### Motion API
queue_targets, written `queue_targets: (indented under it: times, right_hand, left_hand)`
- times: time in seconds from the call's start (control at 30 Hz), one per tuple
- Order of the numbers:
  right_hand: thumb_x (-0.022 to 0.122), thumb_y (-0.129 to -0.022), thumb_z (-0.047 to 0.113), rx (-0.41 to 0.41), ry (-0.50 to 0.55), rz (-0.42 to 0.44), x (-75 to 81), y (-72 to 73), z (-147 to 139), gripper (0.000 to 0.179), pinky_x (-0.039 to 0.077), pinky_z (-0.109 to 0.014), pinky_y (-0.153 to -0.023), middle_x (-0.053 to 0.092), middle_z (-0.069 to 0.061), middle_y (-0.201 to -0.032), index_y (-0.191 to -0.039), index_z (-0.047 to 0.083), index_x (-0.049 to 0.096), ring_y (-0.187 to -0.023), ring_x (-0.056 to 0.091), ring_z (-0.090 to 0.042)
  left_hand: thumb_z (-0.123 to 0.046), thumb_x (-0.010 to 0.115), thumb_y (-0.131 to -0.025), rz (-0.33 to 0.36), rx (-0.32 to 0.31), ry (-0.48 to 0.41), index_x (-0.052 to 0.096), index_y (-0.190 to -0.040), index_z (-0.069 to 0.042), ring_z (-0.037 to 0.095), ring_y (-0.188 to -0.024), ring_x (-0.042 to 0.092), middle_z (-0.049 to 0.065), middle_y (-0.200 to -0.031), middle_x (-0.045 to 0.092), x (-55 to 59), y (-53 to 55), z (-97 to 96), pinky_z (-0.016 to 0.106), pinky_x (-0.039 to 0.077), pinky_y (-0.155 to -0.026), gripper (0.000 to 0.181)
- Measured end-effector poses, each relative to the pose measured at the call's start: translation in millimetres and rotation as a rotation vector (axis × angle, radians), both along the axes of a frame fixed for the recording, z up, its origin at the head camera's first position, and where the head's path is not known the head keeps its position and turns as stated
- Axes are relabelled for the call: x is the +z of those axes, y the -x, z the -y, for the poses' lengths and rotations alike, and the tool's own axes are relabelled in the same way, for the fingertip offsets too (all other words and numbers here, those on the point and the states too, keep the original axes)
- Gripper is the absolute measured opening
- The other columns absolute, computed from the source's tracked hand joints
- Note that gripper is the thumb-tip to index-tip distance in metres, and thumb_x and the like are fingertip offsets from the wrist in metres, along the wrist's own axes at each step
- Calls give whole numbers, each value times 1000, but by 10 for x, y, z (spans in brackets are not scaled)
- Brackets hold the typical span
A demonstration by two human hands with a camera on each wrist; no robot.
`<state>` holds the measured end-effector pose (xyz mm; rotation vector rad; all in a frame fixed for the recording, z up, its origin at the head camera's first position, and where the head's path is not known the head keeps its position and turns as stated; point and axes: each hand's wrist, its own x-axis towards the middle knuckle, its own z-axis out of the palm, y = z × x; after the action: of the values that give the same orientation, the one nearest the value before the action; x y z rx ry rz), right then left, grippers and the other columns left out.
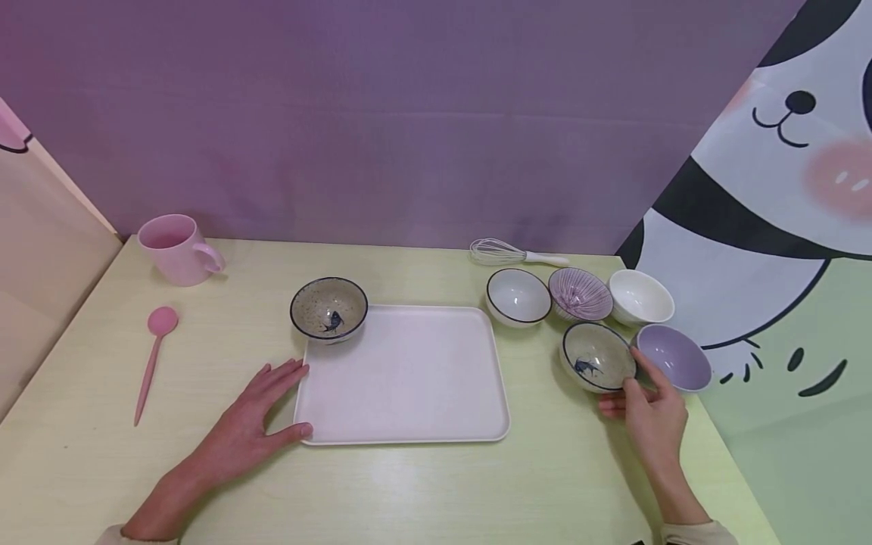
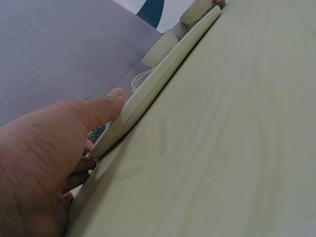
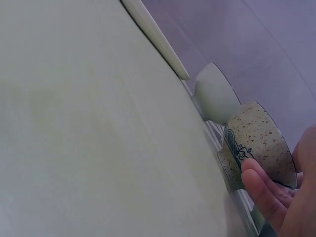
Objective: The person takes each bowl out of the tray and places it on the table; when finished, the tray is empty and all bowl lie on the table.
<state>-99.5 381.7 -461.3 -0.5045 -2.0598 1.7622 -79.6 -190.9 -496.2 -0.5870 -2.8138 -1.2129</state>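
The head view looks down from above across the whole table [image 1: 436, 484], while both wrist views skim low and close along it, sharing the tray [image 1: 409, 378] edge.

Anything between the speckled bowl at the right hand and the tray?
Nothing visible. The right hand touches the speckled bowl; bare table lies between it and the tray, whose near part is free.

Matt pale wood-grain table [image 1: 422, 492], smooth matt plastic tray [image 1: 409, 378], glossy speckled ceramic bowl [image 1: 597, 356] (wire whisk [image 1: 497, 250] behind).
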Motion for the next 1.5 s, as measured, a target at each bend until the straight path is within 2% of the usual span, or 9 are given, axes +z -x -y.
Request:
queue_targets:
  times: [0.13,0.33,0.6,0.8,1.0,1.17,1.33,1.5]
  right_hand:
    - [48,-107,-2,15,-44,17,10,-21,-14,57,62,-29,-47,74,-8,-61,-164,7,54,-48,73,-15]
    - [53,-109,7,-6,-149,78,26,-49,-38,56,62,-26,-49,75,-1,-64,-164,16,56,-48,71,-13]
    - [59,-112,9,-14,-246,36,38,-96,-36,51,59,-23,-47,75,1,-64,-162,14,59,-46,70,-11]
    - [61,-111,9,-45,-236,14,57,-112,-16,48,55,-20,-44,74,1,-62,-158,11,63,-44,68,-10]
    - [62,-108,5,-87,-237,-57,58,-140,31,43,50,-18,-40,72,0,-59,-151,8,69,-40,64,-9]
    - [61,-108,2,-94,-317,-145,79,-152,117,40,50,-17,-41,71,4,-59,-146,4,72,-39,61,-6]
    - [61,-107,-3,-60,-365,-220,160,-157,256,38,50,-16,-42,71,10,-60,-143,2,74,-40,61,-5]
    - [62,-106,-6,-3,-378,-263,204,-123,394,37,50,-16,-43,71,5,-61,-141,0,75,-41,61,-6]
  left_hand:
    - [-41,87,-97,6,-1,-10,51,-166,-12,59,-161,25,21,-174,42,-3,4,0,83,27,-123,84]
    - [-42,86,-97,14,-2,-11,50,-167,-12,59,-162,24,21,-174,42,0,11,-4,83,27,-123,84]
    - [-42,87,-97,16,0,-11,50,-167,-11,59,-162,24,22,-174,42,13,19,-6,82,26,-124,84]
    - [-42,86,-97,20,2,-13,50,-167,-11,59,-162,24,21,-174,41,5,12,3,82,26,-124,84]
    - [-42,86,-97,9,0,-7,50,-167,-11,58,-162,24,21,-174,42,7,7,4,82,26,-124,84]
    - [-43,86,-97,19,4,-5,50,-167,-12,59,-162,24,21,-175,41,11,4,6,82,26,-124,84]
    - [-43,86,-97,23,6,-4,50,-167,-12,59,-162,24,21,-175,41,9,2,6,82,26,-124,84]
    - [-42,86,-97,17,5,-5,50,-167,-12,59,-162,24,21,-174,41,1,3,9,82,26,-124,84]
